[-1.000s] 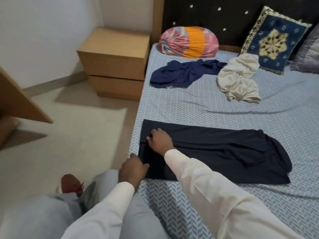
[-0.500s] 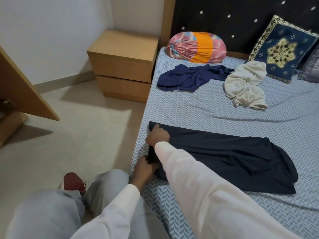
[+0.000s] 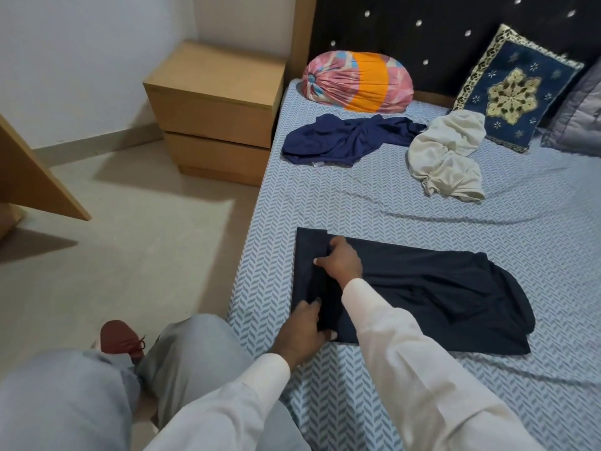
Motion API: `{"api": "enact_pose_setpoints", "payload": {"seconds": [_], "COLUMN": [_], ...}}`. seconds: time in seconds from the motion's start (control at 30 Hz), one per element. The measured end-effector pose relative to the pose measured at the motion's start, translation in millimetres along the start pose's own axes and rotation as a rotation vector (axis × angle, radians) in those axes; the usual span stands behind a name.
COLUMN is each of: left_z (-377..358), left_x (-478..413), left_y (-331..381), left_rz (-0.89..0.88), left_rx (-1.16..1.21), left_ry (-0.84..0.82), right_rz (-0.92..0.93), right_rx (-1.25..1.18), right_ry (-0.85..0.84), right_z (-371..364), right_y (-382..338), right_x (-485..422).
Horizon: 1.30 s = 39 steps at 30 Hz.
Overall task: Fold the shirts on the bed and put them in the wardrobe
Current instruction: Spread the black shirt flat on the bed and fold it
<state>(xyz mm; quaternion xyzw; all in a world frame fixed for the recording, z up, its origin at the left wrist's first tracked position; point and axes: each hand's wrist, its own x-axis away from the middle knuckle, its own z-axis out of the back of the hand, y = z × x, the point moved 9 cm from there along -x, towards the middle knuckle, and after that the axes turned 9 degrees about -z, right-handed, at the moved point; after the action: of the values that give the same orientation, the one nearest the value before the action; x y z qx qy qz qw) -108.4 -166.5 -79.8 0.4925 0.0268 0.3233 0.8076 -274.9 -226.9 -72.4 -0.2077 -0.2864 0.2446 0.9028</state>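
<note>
At the bed (image 3: 357, 206) edge the left hand (image 3: 300, 330) pinches the near corner of the dark shirt (image 3: 439, 294); just beyond, the right hand (image 3: 343, 260) seems to pinch a fold at that end — the shirt's long axis runs rightward from both grips.

matt dark cloth shirt (image 3: 422, 288), wooden nightstand (image 3: 214, 109)

Dark shirt (image 3: 439, 288) partly under right sleeve (image 3: 390, 336), grey pillow (image 3: 582, 115) cut by right edge

Even, soft indoor light; nightstand (image 3: 214, 102) shadow falls left onto floor (image 3: 130, 255); wide-angle edge bending; slightly soft.
</note>
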Motion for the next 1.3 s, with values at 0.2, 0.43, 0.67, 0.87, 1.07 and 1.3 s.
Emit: {"api": "enact_pose_setpoints", "payload": {"seconds": [0.2, 0.43, 0.67, 0.87, 1.07, 1.3], "left_z": [53, 33, 58, 164, 212, 132], "left_x": [16, 4, 29, 78, 110, 70], "left_y": [-25, -38, -47, -50, -40, 5], "left_rz": [0.152, 0.303, 0.233, 0.216, 0.154, -0.070], "left_rx": [-0.206, 0.034, 0.362, -0.023, -0.056, 0.075], "left_ry": [0.378, 0.136, 0.184, 0.490, 0.622, 0.390], "right_rz": [0.293, 0.195, 0.123, 0.384, 0.397, 0.235], "right_rx": [0.504, 0.715, 0.628, 0.621, 0.444, -0.087], "right_ry": [0.250, 0.077, -0.102, -0.160, -0.197, -0.336], "right_z": [-6, -42, -53, -90, -88, -42], "right_y": [-37, -39, -70, -174, -214, -91], "right_x": [23, 39, 51, 100, 113, 74]}}
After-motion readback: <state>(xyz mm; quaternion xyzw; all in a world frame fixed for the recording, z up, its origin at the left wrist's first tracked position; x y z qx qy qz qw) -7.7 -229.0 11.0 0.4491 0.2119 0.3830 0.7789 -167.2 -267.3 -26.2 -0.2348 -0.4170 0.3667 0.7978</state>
